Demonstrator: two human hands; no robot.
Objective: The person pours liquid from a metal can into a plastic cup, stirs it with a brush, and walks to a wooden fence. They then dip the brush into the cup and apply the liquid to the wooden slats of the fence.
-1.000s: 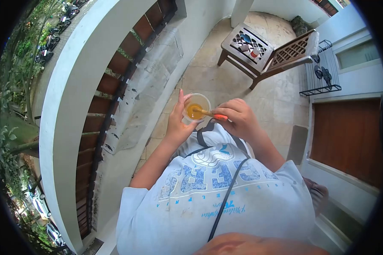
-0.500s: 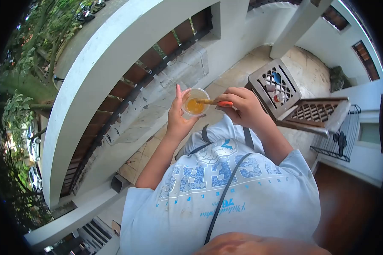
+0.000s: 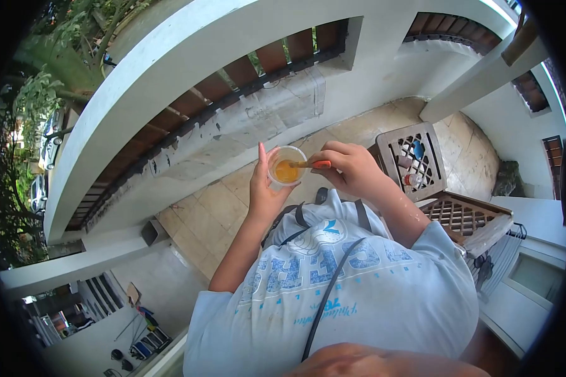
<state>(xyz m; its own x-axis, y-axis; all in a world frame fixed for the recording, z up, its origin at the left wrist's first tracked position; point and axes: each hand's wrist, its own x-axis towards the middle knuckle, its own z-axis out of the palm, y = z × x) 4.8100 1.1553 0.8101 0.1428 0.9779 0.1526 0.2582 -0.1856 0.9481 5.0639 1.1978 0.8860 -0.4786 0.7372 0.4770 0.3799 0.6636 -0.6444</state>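
A clear plastic cup (image 3: 294, 154) with yellow-orange liquid (image 3: 284, 171) in its bottom is in my left hand (image 3: 263, 188), whose fingers and thumb curve around its side. My right hand (image 3: 353, 168) pinches what looks like a small paintbrush (image 3: 321, 164) with a red-orange handle end. The brush's tan part reaches over the rim into the cup, and its tip meets the liquid, so I cannot make out the bristles. Both hands are in front of my chest, above the tiled floor.
A brown chair (image 3: 415, 164) with a lattice back stands to the right, with a red-capped bottle (image 3: 412, 180) and a blue item by it. A curved white wall (image 3: 188, 56) with brown slats runs along the left. Tiled floor (image 3: 217, 204) lies below.
The view has turned and shifted, so the wall and chair sit differently in it. My hands still hold the cup and the brush, with the brush still in the cup.
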